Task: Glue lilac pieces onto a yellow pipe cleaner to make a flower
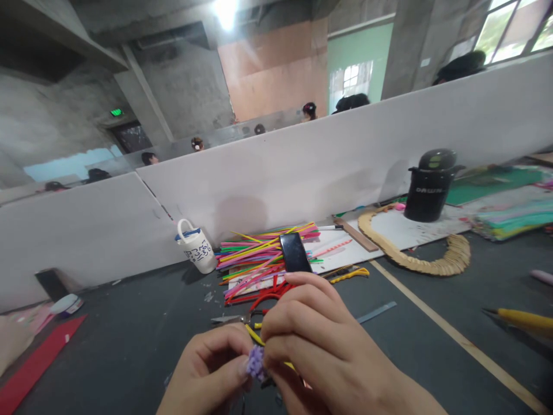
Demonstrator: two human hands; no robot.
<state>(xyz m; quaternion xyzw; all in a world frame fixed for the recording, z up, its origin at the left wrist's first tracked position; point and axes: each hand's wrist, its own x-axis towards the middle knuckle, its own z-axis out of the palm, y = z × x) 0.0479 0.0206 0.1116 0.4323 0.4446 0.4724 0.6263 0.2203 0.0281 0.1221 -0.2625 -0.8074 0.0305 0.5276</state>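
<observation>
Near the lower edge of the head view, my left hand [211, 369] pinches one side of a small purple textured piece [256, 363] between thumb and fingers. My right hand [319, 340] has its fingertips closed on the other side of it and hides part of it. Just beyond my fingers lie scissors [231, 319] with red handles, partly covered by my right hand. Something yellow [254, 335] shows between the hands; its kind is hidden. Farther back, a black phone [295, 252] rests on a pile of colourful thin sticks, perhaps pipe cleaners [254, 253].
A white mug [196, 249] stands left of the pile. At the right are a black lidded container [430, 187], a curved tan ruffled strip [415, 259] and a yellow pointed tool [518, 319]. Red sheet [43, 363] lies left. A white partition [280, 173] runs behind; people's heads show beyond.
</observation>
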